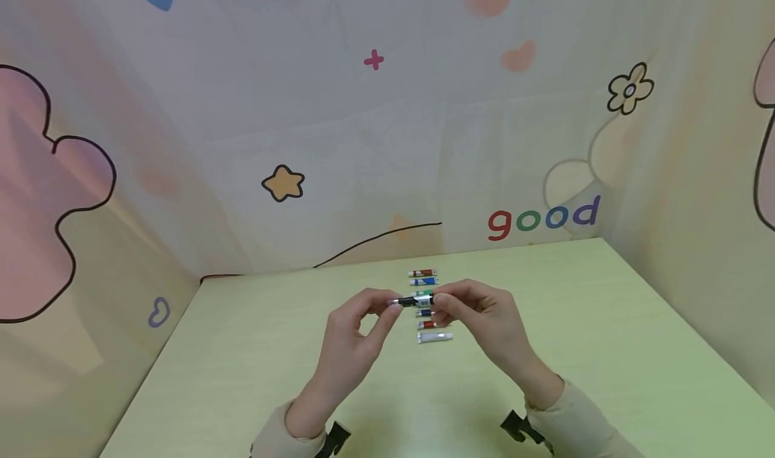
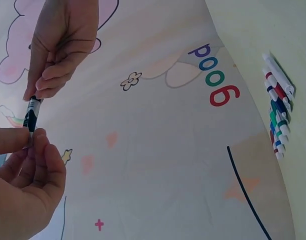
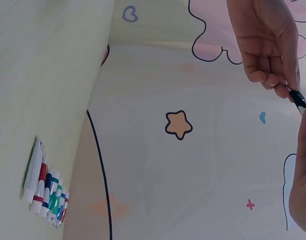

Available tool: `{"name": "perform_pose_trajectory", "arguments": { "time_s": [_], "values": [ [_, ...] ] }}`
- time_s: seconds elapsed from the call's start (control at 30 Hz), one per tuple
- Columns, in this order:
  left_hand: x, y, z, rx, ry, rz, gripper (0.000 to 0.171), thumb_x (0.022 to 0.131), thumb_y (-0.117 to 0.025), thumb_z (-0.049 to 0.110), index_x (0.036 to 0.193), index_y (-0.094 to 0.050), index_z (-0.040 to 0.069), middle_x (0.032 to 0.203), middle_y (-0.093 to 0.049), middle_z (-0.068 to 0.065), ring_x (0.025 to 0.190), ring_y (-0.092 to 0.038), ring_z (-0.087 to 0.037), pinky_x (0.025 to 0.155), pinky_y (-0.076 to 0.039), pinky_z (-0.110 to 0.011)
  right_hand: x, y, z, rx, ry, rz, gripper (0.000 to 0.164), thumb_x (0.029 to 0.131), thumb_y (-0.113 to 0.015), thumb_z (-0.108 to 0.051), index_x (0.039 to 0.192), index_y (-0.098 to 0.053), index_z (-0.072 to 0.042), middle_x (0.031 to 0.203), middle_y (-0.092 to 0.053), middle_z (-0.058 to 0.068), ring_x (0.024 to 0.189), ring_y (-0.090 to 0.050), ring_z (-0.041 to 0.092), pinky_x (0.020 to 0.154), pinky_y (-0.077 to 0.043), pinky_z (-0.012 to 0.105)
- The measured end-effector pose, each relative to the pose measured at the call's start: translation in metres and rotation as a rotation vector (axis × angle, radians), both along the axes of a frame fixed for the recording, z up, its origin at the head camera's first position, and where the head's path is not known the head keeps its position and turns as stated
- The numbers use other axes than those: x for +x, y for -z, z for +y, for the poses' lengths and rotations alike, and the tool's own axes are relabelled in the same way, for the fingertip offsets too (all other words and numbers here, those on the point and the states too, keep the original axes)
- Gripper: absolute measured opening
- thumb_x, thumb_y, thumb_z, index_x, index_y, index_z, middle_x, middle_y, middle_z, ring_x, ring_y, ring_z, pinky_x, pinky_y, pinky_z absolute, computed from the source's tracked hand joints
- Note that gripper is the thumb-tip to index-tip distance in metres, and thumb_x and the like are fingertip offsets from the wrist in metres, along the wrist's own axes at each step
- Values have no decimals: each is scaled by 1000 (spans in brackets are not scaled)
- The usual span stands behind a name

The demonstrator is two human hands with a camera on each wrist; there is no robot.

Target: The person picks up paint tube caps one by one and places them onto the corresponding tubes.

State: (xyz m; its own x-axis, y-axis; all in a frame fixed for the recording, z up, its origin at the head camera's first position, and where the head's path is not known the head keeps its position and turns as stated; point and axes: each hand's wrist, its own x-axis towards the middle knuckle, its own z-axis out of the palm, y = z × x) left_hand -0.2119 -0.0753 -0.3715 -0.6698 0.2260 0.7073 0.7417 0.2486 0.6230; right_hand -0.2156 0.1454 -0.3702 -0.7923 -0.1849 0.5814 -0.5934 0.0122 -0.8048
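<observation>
A small black and white paint tube (image 1: 414, 301) is held level above the table, stretched between both hands. My left hand (image 1: 356, 340) pinches its left end between thumb and fingertips, and my right hand (image 1: 487, 317) pinches the right end. In the left wrist view the tube (image 2: 31, 114) shows its dark printed body between the left hand (image 2: 30, 175) and the right hand (image 2: 63, 47). The right wrist view catches only part of the tube (image 3: 298, 100). Fingers hide both its ends. Behind the hands lies a column of tubes, including a white tube (image 1: 434, 337) nearest me.
A red tube (image 1: 422, 273) and a blue tube (image 1: 424, 282) lie at the far end of the column, with a green tube partly hidden by the hands. The pale green table (image 1: 242, 364) meets a printed cloth backdrop (image 1: 363, 142) behind and at both sides.
</observation>
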Motion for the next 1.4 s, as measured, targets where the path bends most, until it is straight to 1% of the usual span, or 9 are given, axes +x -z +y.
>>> {"name": "perform_pose_trajectory", "arguments": {
  "time_s": [0.17, 0.4, 0.53, 0.67, 0.77, 0.97, 1.27, 1.33, 1.4],
  "values": [
    [1, -6, -4, -9, 109, -164, 16, 97, -69, 12, 113, -69, 9, 105, -70, 0, 91, -66, -16, 85, -54, -32, 0, -3, 6, 25, -33, 118, 12, 93, -67, 5, 103, -73, 3, 86, -73, 9, 73, -70, 17, 71, -59, 33],
    [1, -15, -10, -113, 223, -509, 27, 106, -55, 28, 118, -66, 7, 105, -69, -5, 96, -64, -23, 87, -52, -36, -2, -5, 10, 108, -13, 544, 18, 93, -70, -14, 104, -74, -1, 92, -74, 10, 79, -69, 13, 73, -57, 23],
    [2, -15, -10, -74, 306, -567, 34, 108, -49, 28, 108, -66, -1, 93, -67, -9, 91, -63, -26, 89, -52, -36, -4, -4, 7, 134, -3, 722, 21, 96, -69, -19, 103, -73, 0, 89, -73, 10, 78, -69, 14, 72, -56, 21],
    [7, -14, -9, -1, 307, -584, 32, 107, -52, 26, 105, -66, -3, 86, -64, -6, 87, -63, -23, 90, -51, -36, -4, -1, 4, 140, -50, 757, 18, 95, -70, -15, 103, -73, 1, 89, -73, 11, 78, -71, 15, 70, -57, 21],
    [11, -14, -8, 42, 277, -595, 29, 105, -56, 26, 106, -66, -2, 84, -63, -5, 86, -61, -22, 90, -48, -36, -3, 0, 3, 117, -92, 691, 16, 93, -71, -11, 104, -74, 1, 89, -74, 12, 78, -71, 15, 70, -57, 23],
    [18, -13, 4, 82, 190, -533, 25, 103, -60, 25, 108, -67, 2, 87, -63, -6, 85, -61, -21, 82, -50, -30, 6, -2, 7, 45, -125, 327, 13, 91, -69, 3, 103, -74, 1, 89, -74, 8, 74, -70, 14, 68, -59, 29],
    [24, -5, 15, 0, 48, -83, 10, 99, -66, 15, 109, -69, 13, 99, -71, 5, 83, -62, -14, 81, -54, -33, 6, -7, 11, -99, -187, -172, 12, 97, -65, -2, 100, -76, -5, 83, -72, 2, 71, -69, 15, 70, -59, 33],
    [24, -5, 14, -8, 66, -125, 11, 100, -65, 16, 110, -68, 12, 100, -70, 5, 84, -62, -14, 81, -54, -32, 6, -8, 11, -94, -185, -203, 10, 97, -65, -3, 101, -75, -2, 83, -71, 3, 72, -69, 16, 71, -59, 33],
    [22, -6, 11, 4, 126, -259, 15, 101, -64, 19, 113, -67, 10, 99, -69, 3, 85, -63, -14, 82, -54, -31, 7, -8, 11, -56, -155, -174, 10, 97, -66, -5, 102, -73, 0, 84, -71, 3, 73, -69, 16, 72, -59, 33]
  ]
}}
